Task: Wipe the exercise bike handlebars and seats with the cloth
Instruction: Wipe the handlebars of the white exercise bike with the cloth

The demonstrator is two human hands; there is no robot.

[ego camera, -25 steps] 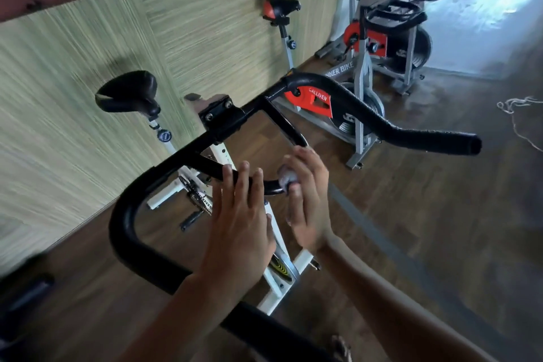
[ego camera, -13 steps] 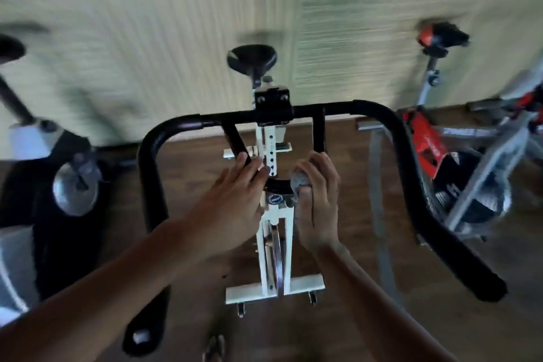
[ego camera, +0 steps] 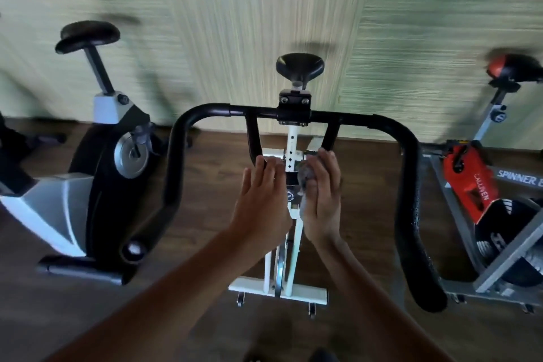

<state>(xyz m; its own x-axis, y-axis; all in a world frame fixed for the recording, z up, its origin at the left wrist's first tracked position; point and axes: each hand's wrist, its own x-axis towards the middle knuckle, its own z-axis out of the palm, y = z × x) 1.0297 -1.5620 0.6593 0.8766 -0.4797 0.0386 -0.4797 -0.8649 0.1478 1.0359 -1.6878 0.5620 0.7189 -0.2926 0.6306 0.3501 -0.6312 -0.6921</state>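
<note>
Here, in the head view, the handlebars (ego camera: 355,119) of a white-framed exercise bike are seen from above, the crossbar running from 9 o'clock to 3 o'clock across mid-frame. The left hand (ego camera: 261,194) is laid open with its fingers nearly straight and its fingertips rested on the small inner loop (ego camera: 291,179) of the bars; nothing is held in it. The right hand (ego camera: 323,197) is placed just beside it, at its 3 o'clock. A balled grey cloth (ego camera: 307,178) is pinched in this hand's curled fingers and pressed against the same loop.

The black seat (ego camera: 299,67) is set at 12 o'clock from both hands, beyond the clamp and well apart from them. The padded outer grips are swept back toward the camera, the right grip (ego camera: 417,229) toward 5 o'clock and the left grip (ego camera: 168,185) toward 7 o'clock.

The wiping is judged to be at the centre of the bars, with grips and seat not yet reached. The right grip is judged nearer the cloth-bearing hand, so a sweep outward to 3 o'clock, then along that grip's length, is likely called for. A black-and-grey bike (ego camera: 97,170) at 9 o'clock and a red-trimmed bike (ego camera: 470,182) at 3 o'clock are parked against a panelled wall (ego camera: 205,53).
</note>
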